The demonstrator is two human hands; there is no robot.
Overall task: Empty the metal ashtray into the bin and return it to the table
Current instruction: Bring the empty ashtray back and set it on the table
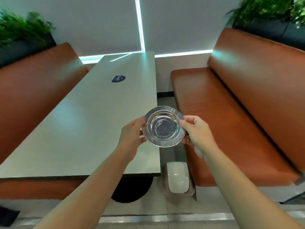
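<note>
A round blue sticker [118, 79] on the table [85, 116] bears white lettering too blurred to read

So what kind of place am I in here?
Probably a cafe or restaurant booth: a long pale table sits between two brown padded benches, with planters behind them, and both hands hold a metal ashtray above a small swing-lid bin.

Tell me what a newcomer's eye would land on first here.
First the shiny ashtray, held up at centre between the left hand and the right hand, its bowl looking empty. Next the orange benches on both sides of the long pale table. Then the white-lidded bin on the floor, beside the table's near right corner.
</note>
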